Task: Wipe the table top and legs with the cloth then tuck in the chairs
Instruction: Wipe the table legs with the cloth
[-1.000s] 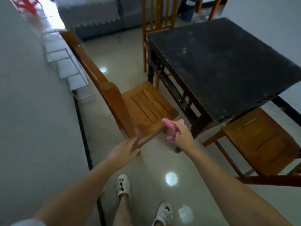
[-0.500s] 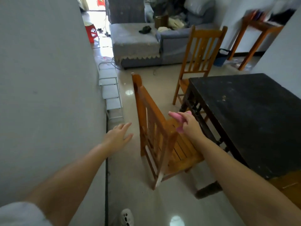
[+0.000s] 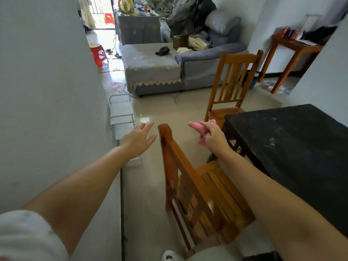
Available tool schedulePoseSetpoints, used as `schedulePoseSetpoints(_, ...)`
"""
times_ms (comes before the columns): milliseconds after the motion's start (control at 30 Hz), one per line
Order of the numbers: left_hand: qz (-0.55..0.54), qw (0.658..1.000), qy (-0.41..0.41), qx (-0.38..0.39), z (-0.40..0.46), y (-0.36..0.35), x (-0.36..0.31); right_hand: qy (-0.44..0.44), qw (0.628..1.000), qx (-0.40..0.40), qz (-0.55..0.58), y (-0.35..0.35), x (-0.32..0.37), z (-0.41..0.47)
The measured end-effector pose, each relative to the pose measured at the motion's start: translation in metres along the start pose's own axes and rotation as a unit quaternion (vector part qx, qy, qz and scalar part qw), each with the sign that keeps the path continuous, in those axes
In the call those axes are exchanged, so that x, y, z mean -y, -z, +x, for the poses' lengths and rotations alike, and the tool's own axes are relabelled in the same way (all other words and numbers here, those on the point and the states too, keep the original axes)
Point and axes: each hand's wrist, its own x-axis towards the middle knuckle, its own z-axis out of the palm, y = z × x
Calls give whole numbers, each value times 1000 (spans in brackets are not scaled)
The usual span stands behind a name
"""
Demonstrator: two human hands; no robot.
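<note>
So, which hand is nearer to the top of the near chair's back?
Left. The left hand is open just to the left of the near chair back's top corner, not touching it. The right hand, gripping the pink cloth, is farther off to the right.

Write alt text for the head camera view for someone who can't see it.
A person's right hand grips a pink cloth while the open left hand reaches beside a wooden chair standing at a black table. A second chair and a grey sofa stand beyond.
</note>
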Motion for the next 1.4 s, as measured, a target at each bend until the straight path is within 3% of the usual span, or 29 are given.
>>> schedulePoseSetpoints(200, -22, 999, 16, -16, 82, 9, 30, -13, 1000, 20, 20, -21, 4, 68)
schedulePoseSetpoints(367, -11, 1000, -8, 13, 155, -5, 50, -37, 999, 25, 25, -37, -6, 123)
schedulePoseSetpoints(567, 6, 990, -113, 78, 280, -43, 81, -86, 996, 0, 8, -65, -41, 200)
schedulePoseSetpoints(800, 34, 949, -266, 165, 404, -53, 100, -191, 980, -51, 18, -97, -29, 280)
schedulePoseSetpoints(967, 30, 939, -292, 180, 472, -56, 117, -236, 965, -36, -105, -100, -30, 344)
schedulePoseSetpoints(1167, 34, 913, -337, 229, 543, -97, 71, -285, 952, -89, -67, -83, -74, 377)
schedulePoseSetpoints(1400, 72, 843, -445, 294, 597, -164, -32, -382, 906, -184, 10, -54, -140, 377)
